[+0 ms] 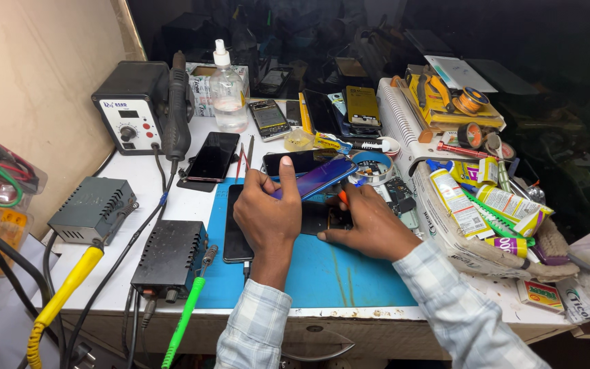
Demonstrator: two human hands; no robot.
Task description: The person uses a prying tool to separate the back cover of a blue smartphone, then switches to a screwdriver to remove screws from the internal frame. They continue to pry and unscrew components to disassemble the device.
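Left hand: gripping the blue-purple phone back cover, tilting it up off the phone.
Right hand: pinching an orange-tipped tool, fingers pressing the opened phone.
Place: lying on the blue mat on the table.
Progress: cover looking mostly lifted; inner work apparently not yet done.

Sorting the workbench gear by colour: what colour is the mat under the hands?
Blue mat, seen in the head view.
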